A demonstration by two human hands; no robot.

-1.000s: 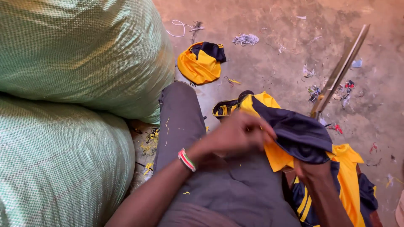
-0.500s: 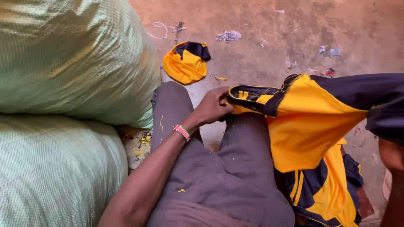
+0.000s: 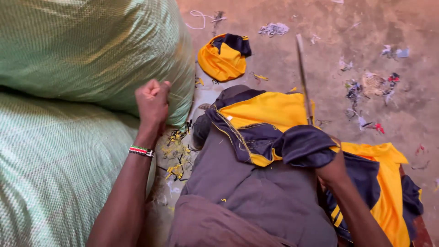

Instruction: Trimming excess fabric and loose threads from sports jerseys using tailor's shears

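A: Where's the left hand (image 3: 153,103)?
B: Raised in a tight fist beside the bulging green woven sacks (image 3: 91,50); a fine thread seems pinched, hard to tell.
A: And the yellow-and-navy fabric garment (image 3: 270,123)?
B: To its right, draped over the lap, stretching rightward. The right hand (image 3: 331,169) presses it, nearer, fingers hidden under the cloth.

two green sacks (image 3: 87,50), two yellow-navy garments (image 3: 265,123)

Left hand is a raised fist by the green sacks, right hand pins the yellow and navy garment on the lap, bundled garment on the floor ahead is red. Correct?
Not quite. The bundled garment is yellow and navy, not red, as the head view shows. The rest holds: left hand is a raised fist by the green sacks, and right hand pins the yellow and navy garment on the lap.
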